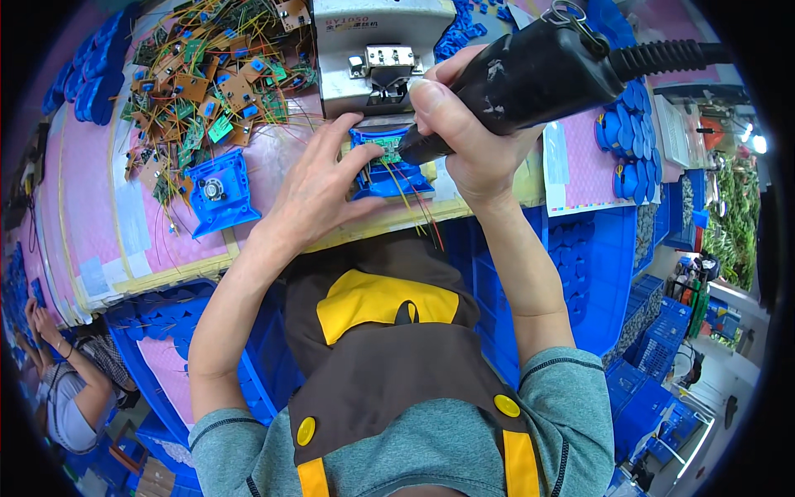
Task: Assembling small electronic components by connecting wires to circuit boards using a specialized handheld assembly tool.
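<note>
My right hand (480, 141) is wrapped round a black electric screwdriver (530, 79). Its tip end points down and left onto a small green circuit board (386, 149); the bit itself is hidden. That board lies inside an open blue plastic housing (368, 185) at the bench's near edge, with red and yellow wires trailing toward me. My left hand (310, 186) steadies the housing from the left, index finger at the board and thumb along the near side. Just behind stands a grey metal screw feeder (356, 79).
Left of my hand lies another blue housing with a round speaker (213, 190). Behind it is a pile of wired circuit boards (207, 91). Stacked blue plastic parts (633, 145) stand at right, blue crates (596, 282) below the bench. A co-worker's arm (83, 364) shows at far left.
</note>
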### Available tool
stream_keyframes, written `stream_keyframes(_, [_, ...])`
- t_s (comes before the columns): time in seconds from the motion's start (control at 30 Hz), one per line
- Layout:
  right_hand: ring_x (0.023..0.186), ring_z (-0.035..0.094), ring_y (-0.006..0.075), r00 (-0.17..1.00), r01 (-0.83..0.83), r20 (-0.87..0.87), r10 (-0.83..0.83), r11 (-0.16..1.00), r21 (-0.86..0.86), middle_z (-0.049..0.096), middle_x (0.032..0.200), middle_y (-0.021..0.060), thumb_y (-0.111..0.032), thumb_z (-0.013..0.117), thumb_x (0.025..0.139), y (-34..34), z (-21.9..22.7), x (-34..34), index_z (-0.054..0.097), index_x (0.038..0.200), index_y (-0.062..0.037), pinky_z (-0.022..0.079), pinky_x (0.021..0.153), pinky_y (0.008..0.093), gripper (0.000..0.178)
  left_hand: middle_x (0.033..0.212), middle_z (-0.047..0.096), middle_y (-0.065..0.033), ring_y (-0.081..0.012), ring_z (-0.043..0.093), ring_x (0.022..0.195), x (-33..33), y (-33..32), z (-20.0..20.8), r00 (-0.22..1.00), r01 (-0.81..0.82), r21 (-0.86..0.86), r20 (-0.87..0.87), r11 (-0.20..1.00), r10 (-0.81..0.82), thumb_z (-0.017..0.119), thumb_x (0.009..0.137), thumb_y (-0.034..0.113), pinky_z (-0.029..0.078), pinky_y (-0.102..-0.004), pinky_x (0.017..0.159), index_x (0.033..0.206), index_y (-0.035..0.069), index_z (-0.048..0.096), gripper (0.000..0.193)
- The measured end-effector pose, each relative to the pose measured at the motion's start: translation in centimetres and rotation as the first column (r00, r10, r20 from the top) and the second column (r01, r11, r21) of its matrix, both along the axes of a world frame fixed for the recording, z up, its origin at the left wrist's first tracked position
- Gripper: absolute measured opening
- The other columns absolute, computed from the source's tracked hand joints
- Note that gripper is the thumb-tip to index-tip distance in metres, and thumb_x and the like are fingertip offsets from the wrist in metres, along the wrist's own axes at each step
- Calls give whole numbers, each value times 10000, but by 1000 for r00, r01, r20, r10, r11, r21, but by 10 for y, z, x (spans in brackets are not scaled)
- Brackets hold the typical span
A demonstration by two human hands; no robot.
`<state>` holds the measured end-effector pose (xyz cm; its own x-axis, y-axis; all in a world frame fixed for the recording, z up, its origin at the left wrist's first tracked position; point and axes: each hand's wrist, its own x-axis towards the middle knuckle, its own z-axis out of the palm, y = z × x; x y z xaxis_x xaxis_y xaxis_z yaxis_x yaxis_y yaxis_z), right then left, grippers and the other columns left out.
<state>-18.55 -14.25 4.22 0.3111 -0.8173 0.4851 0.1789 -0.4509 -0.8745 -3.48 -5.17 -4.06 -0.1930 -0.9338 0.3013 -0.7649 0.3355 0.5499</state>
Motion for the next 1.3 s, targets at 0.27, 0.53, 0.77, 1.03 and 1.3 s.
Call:
stream_keyframes(0.27, [558,580,124,1000,-13,12,13,999,-53,605,715,74,-2,697,754,5,-6,-6,596,887,22,488,544,253,169,1366,407,-232,-419,446,1234,-1,1,3,999,2,9,38,1000,-2,805,697,202,412,-476,1018,1131,89,569,507])
stream_keyframes(0.53, [559,591,132,976,80,203,-73,996,-27,611,684,57,-41,716,786,-21,47,16,622,908,28,478,544,254,168,1365,406,-237,-421,438,1243,0,2,0,1000,9,14,29,1000,-9,806,708,215,407,-474,1030,1113,79,557,495])
stream_keyframes(0.77, [538,571,92,982,127,138,-125,992,-3,603,616,3,-76,749,769,-40,45,43,633,739,-35,428,515,217,127,1368,414,-236,-414,436,1255,0,1,-1,999,-7,32,-34,999,8,813,697,217,407,-459,1034,1134,54,545,538])
stream_keyframes(1.03, [548,600,160,997,-31,64,37,996,-84,608,694,87,4,675,798,-9,23,14,622,914,47,494,549,265,135,1355,432,-232,-411,449,1245,1,3,-3,999,-14,-4,-41,1000,14,822,684,219,417,-458,1024,1137,46,544,559])
stream_keyframes(1.3, [570,619,132,997,-23,81,21,1000,20,646,760,80,-43,755,744,8,7,15,639,943,47,513,557,243,247,1347,436,-229,-411,453,1238,0,1,-3,999,-12,-24,-31,1000,12,831,676,223,420,-460,1019,1154,43,535,591])
